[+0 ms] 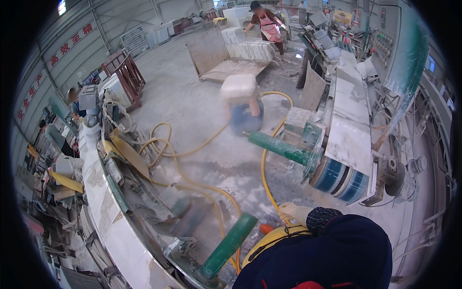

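Observation:
My right hand (296,213), in a pale glove with a dark patterned cuff, is low in the view, in front of my yellow apron (274,237). Its fingers are closed around a yellow hose (264,176), which runs away over the floor and curves behind a stool. An orange-red piece (265,228) shows beside the apron, too little of it to name. My left hand does not show; dark blue clothing (317,255) fills the lower edge.
Green rollers (284,148) (228,245) jut out on both sides. White stone slabs (346,127) lie along the right conveyor, and another line (103,192) runs left. A stool (239,89) stands ahead. A person (268,24) works by a slab cart (236,67); others stand left.

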The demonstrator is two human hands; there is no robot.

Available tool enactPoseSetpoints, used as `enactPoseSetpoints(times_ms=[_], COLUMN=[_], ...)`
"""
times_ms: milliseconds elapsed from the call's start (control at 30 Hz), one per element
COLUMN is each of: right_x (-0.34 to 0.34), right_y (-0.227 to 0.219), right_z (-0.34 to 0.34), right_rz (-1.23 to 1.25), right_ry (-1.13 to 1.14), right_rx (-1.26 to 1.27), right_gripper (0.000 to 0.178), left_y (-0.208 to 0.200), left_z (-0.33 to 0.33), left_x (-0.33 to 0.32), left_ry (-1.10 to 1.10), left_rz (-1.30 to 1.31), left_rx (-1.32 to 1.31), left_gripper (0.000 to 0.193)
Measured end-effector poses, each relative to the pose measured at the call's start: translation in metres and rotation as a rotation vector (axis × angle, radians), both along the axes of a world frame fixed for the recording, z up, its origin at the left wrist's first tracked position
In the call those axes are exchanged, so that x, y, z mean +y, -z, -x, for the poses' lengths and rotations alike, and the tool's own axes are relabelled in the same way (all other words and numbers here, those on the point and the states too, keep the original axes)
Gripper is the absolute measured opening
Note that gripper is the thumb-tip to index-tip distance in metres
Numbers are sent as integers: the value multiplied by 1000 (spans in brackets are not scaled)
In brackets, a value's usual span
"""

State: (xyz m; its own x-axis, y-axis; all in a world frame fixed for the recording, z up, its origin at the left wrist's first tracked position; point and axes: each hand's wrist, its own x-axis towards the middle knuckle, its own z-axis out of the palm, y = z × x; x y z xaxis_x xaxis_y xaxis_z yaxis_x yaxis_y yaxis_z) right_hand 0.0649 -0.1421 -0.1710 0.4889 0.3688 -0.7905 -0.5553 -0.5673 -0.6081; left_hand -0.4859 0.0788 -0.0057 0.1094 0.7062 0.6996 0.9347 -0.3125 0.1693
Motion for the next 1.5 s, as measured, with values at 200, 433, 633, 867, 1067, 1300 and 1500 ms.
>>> enactPoseSetpoints(times_ms=[200,433,633,867,1067,1300,1500], right_x=[3,3,2,7,-2,-15,-12], right_y=[7,15,28,-4,30,13,-30], right_z=[3,2,-3,7,-15,-31,-28], right_rz=[-19,-45,-172,-82,-288,-355,-90], right_ry=[-18,-47,-76,12,-110,-96,-148], right_rx=[-5,3,78,30,320,595,246], right_gripper=[22,16,16,12,15,11,31], left_y=[0,-2,-29,-5,10,1,-2], left_z=[1,-4,-4,2,2,5,2], left_x=[-5,-12,-22,-23,-17,-24,-27], left_ry=[-3,-12,-46,-32,4,-81,-119], left_rz=[-1,30,417,135,-115,244,172], left_rx=[-2,-34,2,23,49,-171,-161], left_gripper=[22,24,26,32,40,32,32])
